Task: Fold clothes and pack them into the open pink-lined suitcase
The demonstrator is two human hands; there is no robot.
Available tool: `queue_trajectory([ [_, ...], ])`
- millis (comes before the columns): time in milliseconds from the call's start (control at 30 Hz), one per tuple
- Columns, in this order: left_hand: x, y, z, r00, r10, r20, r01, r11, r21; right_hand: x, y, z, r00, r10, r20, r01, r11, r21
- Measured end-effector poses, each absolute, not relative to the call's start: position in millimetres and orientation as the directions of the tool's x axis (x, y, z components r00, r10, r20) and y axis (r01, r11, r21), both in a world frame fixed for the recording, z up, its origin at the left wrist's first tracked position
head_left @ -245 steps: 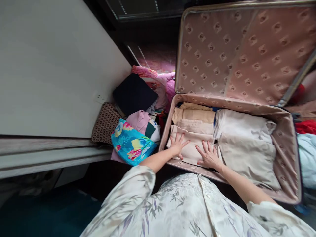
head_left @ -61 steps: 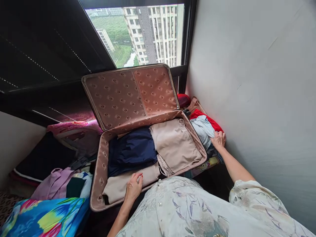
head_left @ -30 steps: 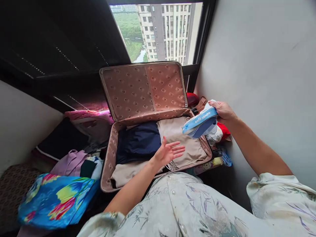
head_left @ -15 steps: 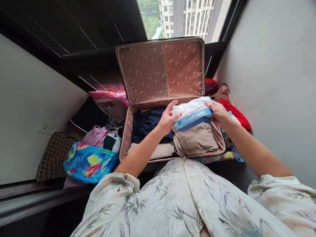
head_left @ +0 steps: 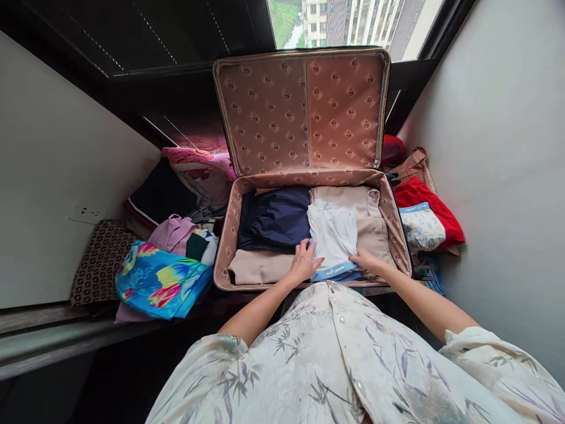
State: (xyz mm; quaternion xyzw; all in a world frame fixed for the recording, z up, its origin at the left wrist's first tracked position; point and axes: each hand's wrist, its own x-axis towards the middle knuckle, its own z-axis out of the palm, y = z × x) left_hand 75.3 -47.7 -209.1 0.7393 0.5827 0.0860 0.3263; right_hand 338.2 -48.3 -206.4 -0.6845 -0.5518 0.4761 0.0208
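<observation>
White underpants (head_left: 332,231) with a blue lettered waistband lie spread in the right half of an open suitcase (head_left: 228,235). My left hand (head_left: 303,262) grips their left edge near the waistband, thumb and fingers bent on the cloth. At the opposite edge my right hand (head_left: 367,260) is closed on the cloth just above the band. Beneath them is folded beige clothing (head_left: 374,232). A dark navy garment (head_left: 276,221) fills the left half, with a folded light beige garment (head_left: 260,266) in front of it.
The suitcase lid (head_left: 304,112) stands up against the window side. On the left are a blue floral bundle (head_left: 163,280), a brown patterned cushion (head_left: 103,259) and dark folded clothes (head_left: 163,191). Red cloth (head_left: 450,221) and a patterned garment (head_left: 421,229) lie right, by the wall (head_left: 507,176).
Both hands have lowered the white underpants toward me into the suitcase, where they now lie flatter and spread out. Beige clothing behind them has come into sight.
</observation>
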Motion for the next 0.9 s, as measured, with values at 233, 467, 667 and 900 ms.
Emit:
queue_trajectory([
  [233,107,-28,-227,0.686,0.697,-0.209,0.714,-0.589,0.379,333,-62,-208,-0.061,0.876,-0.479,0.945,-0.103,-0.309],
  [467,112,-26,-264,0.685,0.633,-0.36,0.727,-0.622,0.29,328,-57,-220,-0.345,0.683,-0.644,0.937,0.205,-0.284],
  [667,111,-29,-247,0.68,0.634,-0.369,0.733,-0.594,0.33,404,-11,-174,-0.141,0.954,-0.265,0.933,0.039,-0.357],
  [900,95,-47,-244,0.511,0.815,-0.274,0.832,-0.389,0.395,553,6,-164,0.552,0.828,-0.098,0.831,-0.555,-0.014],
])
